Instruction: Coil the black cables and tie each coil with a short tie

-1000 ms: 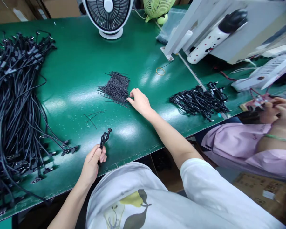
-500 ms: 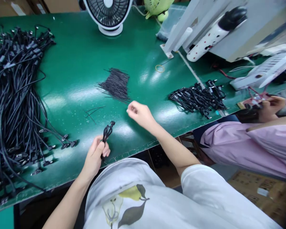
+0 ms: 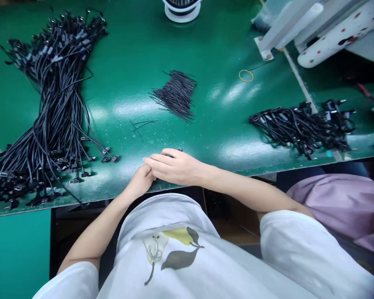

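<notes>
Only the connector end of a black cable shows, poking out beyond the hands. The right hand has come back from beside the black wire ties to overlap the left hand, so the work now seems centred on the cable. Both have curled fingers; their grip is hidden. Long cables and folded cables flank them on the tabletop.

Bright light; white glare patches on the green table.
Deep shadow beneath; right margin soft, right sleeve stretched.
</notes>
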`<state>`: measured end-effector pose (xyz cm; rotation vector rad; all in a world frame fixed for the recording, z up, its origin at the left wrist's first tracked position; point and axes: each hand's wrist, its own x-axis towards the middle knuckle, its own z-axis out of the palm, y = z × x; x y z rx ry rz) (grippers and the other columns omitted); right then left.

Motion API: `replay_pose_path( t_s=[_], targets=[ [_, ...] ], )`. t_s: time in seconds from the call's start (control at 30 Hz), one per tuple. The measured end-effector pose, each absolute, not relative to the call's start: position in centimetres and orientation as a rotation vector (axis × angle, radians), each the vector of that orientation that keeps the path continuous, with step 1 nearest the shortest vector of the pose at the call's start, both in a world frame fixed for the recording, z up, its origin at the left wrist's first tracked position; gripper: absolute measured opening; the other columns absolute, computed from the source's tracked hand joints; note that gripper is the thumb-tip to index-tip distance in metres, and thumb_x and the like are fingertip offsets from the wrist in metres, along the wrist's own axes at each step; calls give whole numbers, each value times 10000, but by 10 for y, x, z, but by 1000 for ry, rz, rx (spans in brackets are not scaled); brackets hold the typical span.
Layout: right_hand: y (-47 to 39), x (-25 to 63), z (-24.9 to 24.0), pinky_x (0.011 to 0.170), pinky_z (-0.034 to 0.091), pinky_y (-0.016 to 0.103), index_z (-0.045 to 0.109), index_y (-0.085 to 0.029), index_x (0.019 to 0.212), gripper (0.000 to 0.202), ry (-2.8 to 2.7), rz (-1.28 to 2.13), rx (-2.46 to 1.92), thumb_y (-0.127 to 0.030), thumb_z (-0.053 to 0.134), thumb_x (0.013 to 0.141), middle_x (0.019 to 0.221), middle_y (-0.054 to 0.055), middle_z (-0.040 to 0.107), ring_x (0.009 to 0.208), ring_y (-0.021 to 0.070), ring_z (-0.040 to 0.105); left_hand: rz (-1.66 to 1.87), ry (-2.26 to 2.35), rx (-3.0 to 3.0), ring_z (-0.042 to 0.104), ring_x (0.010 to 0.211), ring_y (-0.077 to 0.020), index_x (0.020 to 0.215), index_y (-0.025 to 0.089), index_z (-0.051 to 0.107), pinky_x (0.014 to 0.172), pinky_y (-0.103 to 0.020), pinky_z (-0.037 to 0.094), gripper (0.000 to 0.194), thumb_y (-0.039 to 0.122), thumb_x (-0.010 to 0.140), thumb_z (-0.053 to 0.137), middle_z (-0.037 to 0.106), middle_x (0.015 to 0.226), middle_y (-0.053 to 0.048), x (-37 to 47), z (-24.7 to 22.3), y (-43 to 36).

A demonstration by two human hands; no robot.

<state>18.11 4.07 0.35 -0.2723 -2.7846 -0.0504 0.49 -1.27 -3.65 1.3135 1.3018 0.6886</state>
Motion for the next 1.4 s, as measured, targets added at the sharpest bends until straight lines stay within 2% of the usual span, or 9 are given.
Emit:
replay_pose_path(
  t_s=[0.13, 0.33, 0.47, 0.6, 0.73, 0.93, 1.13, 1.27, 1.4],
  targets=[
    [46, 181, 9, 646, 303, 322, 553, -172, 927, 245, -2940, -59, -153, -164, 323, 1011, 809, 33, 583, 697, 158, 493, 659, 1178, 1277, 409, 574, -109, 607, 181, 473, 587, -248, 334, 247, 284, 830, 494, 469, 581, 42, -2, -32, -18],
    [30, 188, 9, 620, 266, 336, 572, -142, 885, 210, -2980, -320, -44, -139, 381, 973, 795, 53, 549, 707, 177, 473, 659, 1004, 802, 363, 507, -85, 653, 162, 526, 561, -250, 326, 296, 406, 751, 661, 431, 517, 65, 2, -36, -27],
    [24, 186, 12, 594, 218, 350, 596, -150, 771, 249, -2902, -561, 72, -84, 403, 914, 693, 58, 506, 644, 185, 422, 679, 973, 605, 369, 499, -78, 655, 152, 562, 552, -248, 325, 203, 297, 671, 703, 459, 521, 61, 12, -39, -31],
    [27, 182, 2, 585, 202, 360, 599, -159, 746, 265, -2857, -628, -20, -36, 388, 847, 664, 64, 473, 629, 200, 393, 793, 1054, 583, 413, 525, -93, 630, 156, 545, 580, -251, 342, 99, 232, 683, 580, 480, 529, 39, 22, -37, -29],
    [39, 174, -19, 582, 199, 343, 529, -184, 710, 188, -2738, -463, -256, -25, 465, 786, 644, 42, 469, 619, 197, 382, 930, 1103, 548, 416, 537, -102, 651, 169, 516, 583, -253, 342, 122, 276, 708, 503, 467, 560, 34, 26, -34, -21],
    [41, 164, -29, 609, 239, 329, 505, -180, 771, 171, -2623, -492, -525, -10, 502, 787, 685, 25, 501, 651, 197, 423, 1113, 1114, 542, 360, 572, -93, 684, 159, 532, 585, -248, 274, 63, 209, 646, 526, 434, 599, 44, 27, -32, -9],
    [39, 164, -31, 591, 268, 332, 538, -171, 817, 201, -2619, -598, -551, 10, 457, 785, 701, 24, 526, 610, 190, 463, 1126, 1105, 658, 346, 615, -103, 670, 158, 540, 627, -273, 255, 47, 196, 668, 512, 434, 634, 36, 27, -34, -6],
    [48, 165, -34, 523, 278, 287, 523, -192, 752, 241, -2573, -285, -608, -11, 392, 843, 660, 3, 530, 531, 141, 471, 1170, 1099, 587, 371, 619, -112, 651, 153, 576, 649, -274, 285, 90, 217, 673, 517, 468, 625, 25, 30, -32, -5],
    [53, 154, -31, 558, 370, 218, 535, -197, 753, 262, -2361, 508, -971, -243, 376, 956, 684, -6, 597, 584, 115, 549, 1412, 1053, 499, 520, 771, -162, 767, 143, 675, 823, -297, 393, 151, 230, 721, 562, 610, 755, -30, 32, -27, 3]
  ],
)
